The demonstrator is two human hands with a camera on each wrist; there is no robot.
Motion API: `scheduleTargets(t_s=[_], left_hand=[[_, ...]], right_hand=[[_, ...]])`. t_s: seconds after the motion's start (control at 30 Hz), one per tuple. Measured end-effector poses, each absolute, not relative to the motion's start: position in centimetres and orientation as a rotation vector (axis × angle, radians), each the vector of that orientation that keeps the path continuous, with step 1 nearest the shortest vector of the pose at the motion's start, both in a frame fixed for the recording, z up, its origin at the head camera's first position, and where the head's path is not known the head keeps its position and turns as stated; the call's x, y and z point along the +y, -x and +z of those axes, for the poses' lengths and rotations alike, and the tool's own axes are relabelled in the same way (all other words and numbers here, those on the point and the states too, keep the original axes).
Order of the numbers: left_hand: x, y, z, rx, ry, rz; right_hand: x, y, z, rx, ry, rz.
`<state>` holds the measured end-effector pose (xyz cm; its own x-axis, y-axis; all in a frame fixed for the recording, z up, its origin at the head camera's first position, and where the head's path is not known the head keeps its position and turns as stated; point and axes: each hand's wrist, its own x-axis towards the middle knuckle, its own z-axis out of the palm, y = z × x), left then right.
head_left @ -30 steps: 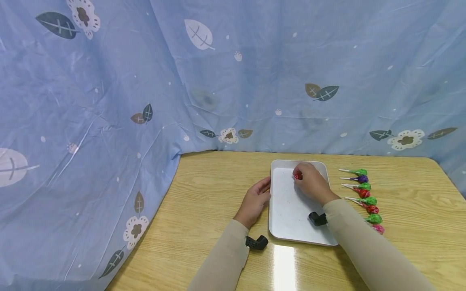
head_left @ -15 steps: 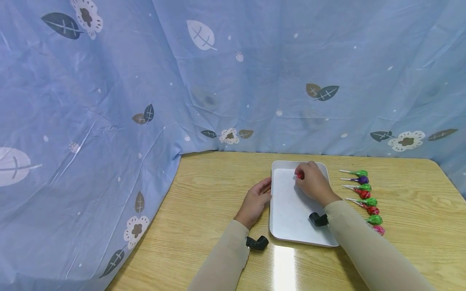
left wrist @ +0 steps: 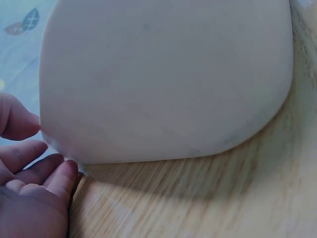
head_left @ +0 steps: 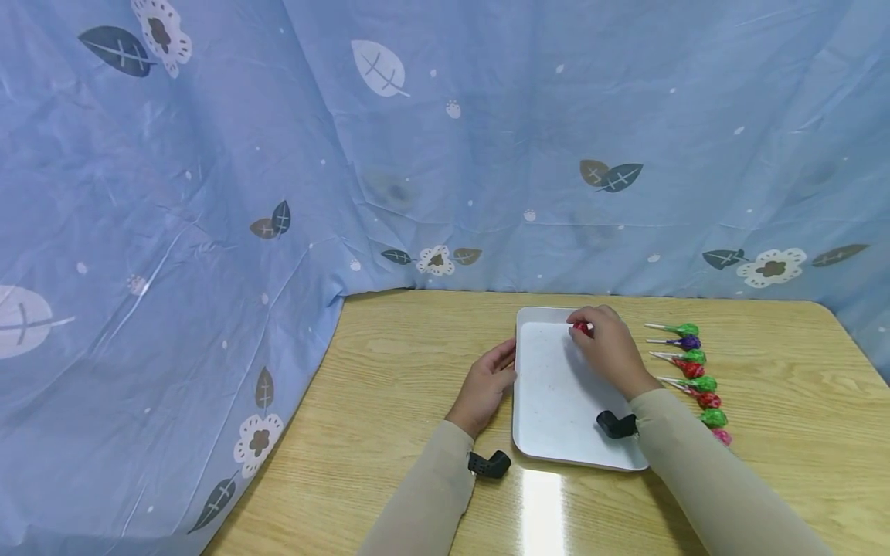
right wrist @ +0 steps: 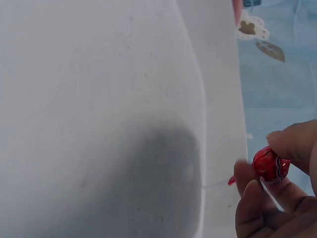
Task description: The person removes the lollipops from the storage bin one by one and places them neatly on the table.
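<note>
A red-wrapped lollipop (right wrist: 271, 164) is pinched between the thumb and fingers of my right hand (head_left: 610, 354). That hand is over the far right part of a white rectangular tray (head_left: 552, 401), and most of the lollipop's stick is hidden by the fingers. My left hand (head_left: 480, 392) is at the tray's left side. In the left wrist view, its loosely bent fingers (left wrist: 62, 176) meet the outer wall of the tray (left wrist: 163, 89).
Right of the tray lies a column of wrapped lollipops, with a green one (head_left: 687, 330) at the far end, then a purple one (head_left: 688, 342) and several green and red ones. The right sleeve (head_left: 702, 455) covers some sticks. A blue curtain (head_left: 473, 139) hangs behind the wooden table (head_left: 403, 347).
My right hand has shifted a little to the right over the tray, carrying the red lollipop with it. The left hand has stayed at the tray's side.
</note>
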<state>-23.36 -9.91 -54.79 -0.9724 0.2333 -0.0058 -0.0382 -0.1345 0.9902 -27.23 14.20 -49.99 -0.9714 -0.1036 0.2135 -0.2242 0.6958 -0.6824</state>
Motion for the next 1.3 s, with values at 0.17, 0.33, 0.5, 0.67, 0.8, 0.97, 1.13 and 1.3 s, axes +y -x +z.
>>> scheduleTargets(t_s=[0.17, 0.33, 0.5, 0.67, 0.8, 0.97, 1.13, 1.3], left_hand=[[-10.0, 23.3, -54.7, 1.952, -0.231, 2.219], [-10.0, 23.3, -54.8, 1.950, -0.240, 2.216], [-10.0, 23.3, -54.8, 1.937, -0.238, 2.222], [-10.0, 23.4, -54.9, 1.932, -0.234, 2.225], [-10.0, 23.4, -55.0, 1.937, -0.227, 2.224], [-10.0, 23.4, -55.0, 1.947, -0.220, 2.210], [-10.0, 23.4, -55.1, 1.956, -0.224, 2.204], [-10.0, 23.4, -55.1, 1.963, -0.221, 2.203]], right_hand=[[14.6, 26.8, -49.7, -2.719, -0.234, 1.157], [14.9, 26.4, -49.4, -2.685, -0.212, 1.178], [15.0, 25.8, -49.0, -2.676, -0.192, 1.230], [15.1, 25.3, -48.7, -2.665, -0.204, 1.283], [15.3, 25.1, -48.4, -2.671, -0.201, 1.315], [15.3, 24.5, -48.1, -2.671, -0.173, 1.335], [15.5, 24.3, -48.1, -2.637, -0.171, 1.341], [15.9, 23.9, -48.0, -2.622, -0.176, 1.361]])
